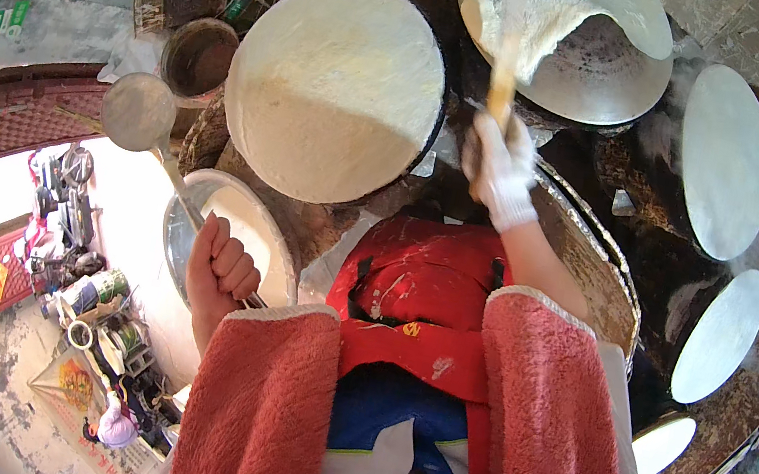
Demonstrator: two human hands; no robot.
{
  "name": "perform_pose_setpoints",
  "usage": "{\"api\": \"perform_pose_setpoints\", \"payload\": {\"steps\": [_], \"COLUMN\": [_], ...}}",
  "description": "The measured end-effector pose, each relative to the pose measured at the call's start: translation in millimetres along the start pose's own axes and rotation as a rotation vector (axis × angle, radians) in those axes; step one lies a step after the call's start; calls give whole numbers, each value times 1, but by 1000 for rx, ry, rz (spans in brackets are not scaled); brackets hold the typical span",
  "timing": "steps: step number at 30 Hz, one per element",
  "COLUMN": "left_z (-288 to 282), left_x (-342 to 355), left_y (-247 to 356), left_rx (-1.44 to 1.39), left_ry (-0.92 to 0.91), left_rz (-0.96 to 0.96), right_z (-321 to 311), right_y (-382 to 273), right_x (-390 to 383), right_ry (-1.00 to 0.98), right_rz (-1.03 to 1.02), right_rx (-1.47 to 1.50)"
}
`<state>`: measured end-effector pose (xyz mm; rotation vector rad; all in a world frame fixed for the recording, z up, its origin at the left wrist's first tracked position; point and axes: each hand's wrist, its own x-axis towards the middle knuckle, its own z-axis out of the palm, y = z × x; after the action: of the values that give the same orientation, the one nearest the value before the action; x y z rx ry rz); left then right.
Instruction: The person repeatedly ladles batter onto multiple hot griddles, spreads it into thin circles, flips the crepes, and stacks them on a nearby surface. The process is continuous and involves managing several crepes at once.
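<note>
"Hands first, from the head view: how does each one stand?"

"Left hand [231, 264], bare, is clenched round the handle of a long ladle [140, 112]. The right hand [500, 162], in a white glove, grips a wooden stick [504, 71]."

"Where does the stick reach?"

"Up over the far pan [618, 94] and past the top of the view. The white sheet [554, 9] there ends in a ragged curve, with bare grey metal showing beside it."

"Any room on the left?"

"The ladle's bowl sits out beyond the left edge of a broad pale disc [334, 92], near a rusty bucket [200, 58]. Its handle passes across a white bucket [183, 238]; I can't tell if they touch."

"And the right?"

"Tighter: the glove is just beside the disc's right edge, and a curved vat rim [608, 239] runs close to that forearm."
</note>
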<state>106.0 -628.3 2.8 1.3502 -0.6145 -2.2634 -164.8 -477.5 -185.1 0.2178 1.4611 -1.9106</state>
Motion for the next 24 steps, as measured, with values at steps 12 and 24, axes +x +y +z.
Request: {"api": "perform_pose_setpoints", "payload": {"steps": [12, 24], "left_z": [-49, -56], "left_x": [7, 24], "left_y": [22, 34], "left_rx": [-87, -111], "left_ry": [-104, -241], "left_rz": [-62, -111], "right_z": [6, 28], "right_y": [36, 42], "right_x": [-46, 19], "right_ry": [513, 507], "right_rz": [178, 3], "right_rx": [211, -162]}}
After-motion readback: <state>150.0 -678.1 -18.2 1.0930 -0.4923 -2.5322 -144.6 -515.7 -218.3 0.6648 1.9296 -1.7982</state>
